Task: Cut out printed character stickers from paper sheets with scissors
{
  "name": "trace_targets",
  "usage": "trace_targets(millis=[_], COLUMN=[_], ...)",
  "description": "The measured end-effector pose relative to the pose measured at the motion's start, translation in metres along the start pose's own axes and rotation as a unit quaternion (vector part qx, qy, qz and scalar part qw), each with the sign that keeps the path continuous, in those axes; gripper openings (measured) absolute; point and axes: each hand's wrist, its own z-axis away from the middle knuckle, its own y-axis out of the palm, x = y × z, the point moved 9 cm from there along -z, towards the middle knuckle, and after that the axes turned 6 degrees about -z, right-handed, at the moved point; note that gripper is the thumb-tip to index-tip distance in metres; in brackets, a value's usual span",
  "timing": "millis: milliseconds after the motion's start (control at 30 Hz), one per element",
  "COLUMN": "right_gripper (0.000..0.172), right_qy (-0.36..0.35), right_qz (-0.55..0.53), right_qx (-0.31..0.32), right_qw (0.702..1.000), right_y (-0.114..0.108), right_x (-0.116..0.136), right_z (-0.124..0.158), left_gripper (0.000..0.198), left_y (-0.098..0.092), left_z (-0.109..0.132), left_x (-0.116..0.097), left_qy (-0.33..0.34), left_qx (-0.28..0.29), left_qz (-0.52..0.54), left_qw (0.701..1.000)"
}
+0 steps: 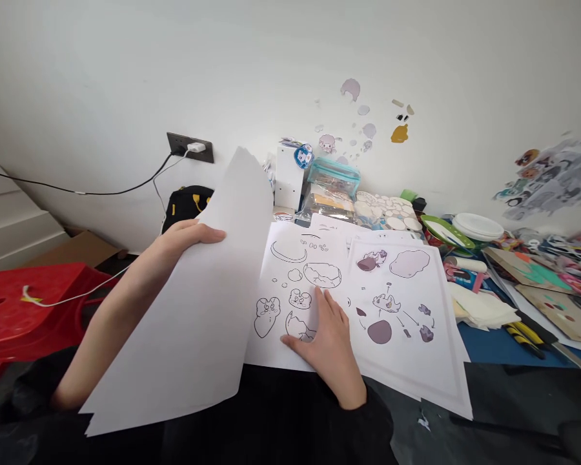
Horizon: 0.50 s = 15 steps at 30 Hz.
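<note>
My left hand grips a few white paper sheets and holds them raised and tilted, thumb on the near face and the other fingers behind. Flat on the table, my right hand rests with thumb and fingers spread on a sheet of line drawings, which shows outlined animal figures and rounded shapes. Partly beside that sheet, to the right, lies a printed sheet with purple-grey shapes and arrows. The lower left part of the drawing sheet is hidden behind the raised papers.
Behind the papers stand a white box and a teal-edged clear pouch. Yellow-black handled tools and a cutter lie at the right on the blue table edge. A red stool stands left; paper cutouts hang on the wall.
</note>
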Motion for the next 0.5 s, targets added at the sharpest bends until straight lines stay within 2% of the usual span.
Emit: trace_targets(millis=[67, 133, 233, 367, 500], right_gripper=[0.109, 0.115, 0.119, 0.117, 0.106], right_qy=[0.041, 0.066, 0.045, 0.018, -0.01], right_qz=[-0.045, -0.073, -0.064, -0.048, -0.021], right_qx=[0.031, 0.054, 0.049, 0.036, 0.055], right_qw=[0.998, 0.994, 0.996, 0.998, 0.998], right_y=[-0.004, -0.004, -0.003, 0.003, 0.009], right_x=[-0.007, -0.012, -0.013, -0.014, -0.013], right_z=[0.001, 0.001, 0.0, -0.002, -0.005], left_gripper=[0.014, 0.015, 0.019, 0.017, 0.013], left_y=[0.019, 0.036, 0.064, 0.112, 0.145], left_z=[-0.009, -0.021, -0.039, -0.051, -0.054], left_x=[0.002, 0.004, 0.005, 0.013, 0.03], left_qy=[-0.004, -0.002, 0.032, 0.086, 0.118], left_qx=[0.081, 0.137, 0.186, 0.265, 0.298], left_qz=[0.017, 0.013, -0.018, -0.048, -0.063], left_qw=[0.997, 0.99, 0.982, 0.959, 0.945])
